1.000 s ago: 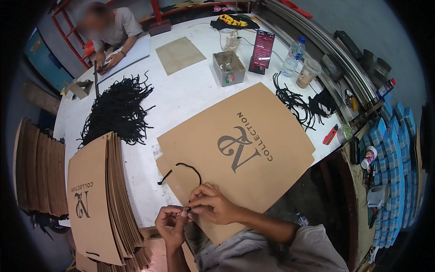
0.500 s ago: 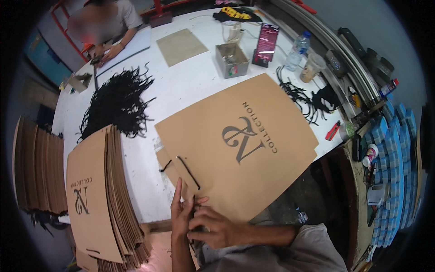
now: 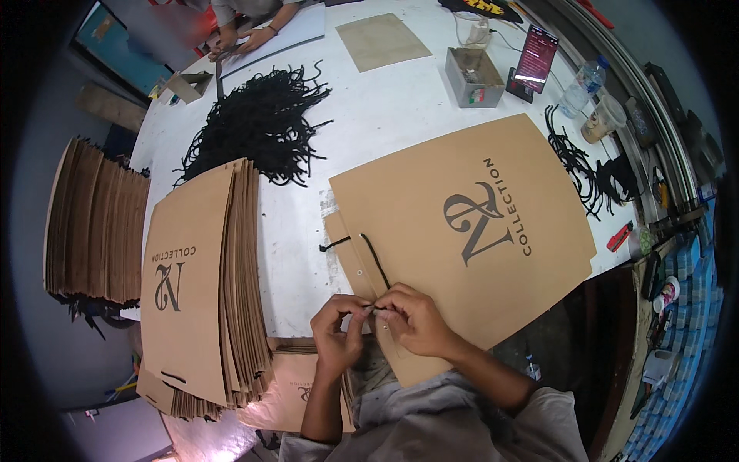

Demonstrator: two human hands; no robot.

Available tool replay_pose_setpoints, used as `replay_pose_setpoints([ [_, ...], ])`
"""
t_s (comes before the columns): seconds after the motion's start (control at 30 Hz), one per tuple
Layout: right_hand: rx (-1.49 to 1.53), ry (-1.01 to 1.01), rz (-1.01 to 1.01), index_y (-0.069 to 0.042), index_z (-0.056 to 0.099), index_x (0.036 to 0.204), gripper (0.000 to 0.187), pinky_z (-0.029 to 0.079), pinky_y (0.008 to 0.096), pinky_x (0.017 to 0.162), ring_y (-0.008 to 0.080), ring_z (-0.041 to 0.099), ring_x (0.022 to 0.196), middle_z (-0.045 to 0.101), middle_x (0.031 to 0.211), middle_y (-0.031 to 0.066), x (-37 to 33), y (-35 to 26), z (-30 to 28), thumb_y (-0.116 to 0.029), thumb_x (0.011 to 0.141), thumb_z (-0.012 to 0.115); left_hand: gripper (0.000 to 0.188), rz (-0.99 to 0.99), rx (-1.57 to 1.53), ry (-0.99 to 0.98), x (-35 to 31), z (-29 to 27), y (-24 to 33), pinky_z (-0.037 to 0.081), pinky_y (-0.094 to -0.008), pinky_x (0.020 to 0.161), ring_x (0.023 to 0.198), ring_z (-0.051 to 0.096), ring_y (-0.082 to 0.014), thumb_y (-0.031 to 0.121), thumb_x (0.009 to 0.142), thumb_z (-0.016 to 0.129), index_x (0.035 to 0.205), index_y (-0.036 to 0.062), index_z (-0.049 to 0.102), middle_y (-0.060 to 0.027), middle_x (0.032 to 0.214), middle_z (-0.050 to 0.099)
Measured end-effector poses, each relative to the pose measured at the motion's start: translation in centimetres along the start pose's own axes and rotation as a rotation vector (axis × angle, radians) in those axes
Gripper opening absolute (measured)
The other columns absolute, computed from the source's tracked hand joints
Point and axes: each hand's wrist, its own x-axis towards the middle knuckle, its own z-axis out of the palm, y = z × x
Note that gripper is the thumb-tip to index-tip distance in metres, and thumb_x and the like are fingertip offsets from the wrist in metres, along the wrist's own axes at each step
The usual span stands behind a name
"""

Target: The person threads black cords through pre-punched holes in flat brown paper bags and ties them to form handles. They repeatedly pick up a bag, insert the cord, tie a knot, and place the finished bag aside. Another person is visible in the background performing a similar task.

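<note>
A flat brown paper bag [image 3: 431, 192] with a dark printed emblem lies slanted on the table in front of me. Along its left edge runs a folded strip with small eyelets, and a black cord [image 3: 376, 262] threads through it, one knotted end sticking out to the left. At the strip's near part, my left hand [image 3: 339, 331] and my right hand [image 3: 419, 317] meet fingertip to fingertip. Both are closed in a pinch on the cord, of which only a short dark bit shows between them. My right hand rests over the bag's edge.
A tall stack of similar bags [image 3: 188, 254] stands at left, with another stack [image 3: 92, 223] beyond. A heap of black cords [image 3: 254, 123] lies behind. At the right are a metal box [image 3: 473, 81], water bottle [image 3: 583, 88], cup [image 3: 603, 122] and red cutter [image 3: 619, 236]. Someone works across the table.
My left hand's fingers, spread before, have closed into a pinch. My right hand has unfolded from its curl and come fingertip to fingertip with the left. The whole view has shifted.
</note>
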Motion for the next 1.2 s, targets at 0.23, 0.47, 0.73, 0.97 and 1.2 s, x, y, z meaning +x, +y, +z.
replay_pose_setpoints([
  [0.23, 0.427, 0.059, 0.329, 0.001, 0.067, 0.097, 0.009, 0.044, 0.0252, 0.056, 0.0060, 0.053, 0.063, 0.060, 0.076, 0.0009, -0.2, 2.4, 1.1, -0.007, 0.100, 0.062, 0.022, 0.089, 0.019, 0.045, -0.9, 1.7, -1.6, 0.054, -0.0284, 0.080, 0.092, 0.068, -0.0205, -0.012, 0.083, 0.073, 0.101, 0.0001, 0.076, -0.0136, 0.099, 0.069],
  [0.47, 0.015, 0.053, -0.001, 0.001, 0.069, 0.105, 0.015, 0.051, 0.0340, 0.070, 0.0188, 0.062, 0.082, 0.062, 0.092, 0.0074, 0.2, 0.4, -0.9, 0.002, 0.092, 0.061, 0.008, -0.178, -0.300, 0.129, -1.5, 2.2, 0.0, 0.054, -0.0305, 0.079, 0.087, 0.066, -0.0184, 0.002, 0.101, 0.061, 0.103, -0.0046, 0.063, -0.0157, 0.105, 0.071],
  [0.73, -0.710, -0.131, -0.283, -0.005, 0.068, 0.100, 0.024, 0.054, 0.0382, 0.078, 0.0279, 0.066, 0.093, 0.062, 0.098, 0.0099, -0.2, -0.4, 1.5, -0.012, 0.077, 0.074, 0.007, 0.105, -0.227, 0.119, -5.0, -1.1, 4.4, 0.058, -0.0323, 0.077, 0.080, 0.066, -0.0204, 0.003, 0.101, 0.060, 0.099, -0.0037, 0.060, -0.0191, 0.098, 0.068],
  [0.97, -0.822, -0.178, -0.257, -0.006, 0.053, 0.142, 0.082, 0.037, 0.0566, 0.109, 0.0391, 0.048, 0.134, 0.056, 0.140, 0.0206, 12.0, 0.6, -7.8, -0.043, 0.077, 0.083, 0.012, -0.171, 0.012, 0.244, -5.3, -2.9, 1.4, 0.055, -0.0273, 0.066, 0.079, 0.064, -0.0149, 0.009, 0.102, 0.062, 0.100, -0.0029, 0.061, -0.0135, 0.094, 0.069],
  [1.2, -1.142, -0.130, -0.140, -0.004, 0.053, 0.142, 0.107, 0.017, 0.0605, 0.121, 0.0374, 0.043, 0.134, 0.053, 0.133, 0.0220, 17.6, -0.8, -15.2, -0.054, 0.055, 0.092, 0.011, -0.062, -0.113, 0.297, -4.5, -1.4, 0.3, 0.051, -0.0233, 0.061, 0.073, 0.062, -0.0114, 0.009, 0.101, 0.064, 0.098, -0.0017, 0.062, -0.0117, 0.092, 0.069],
])
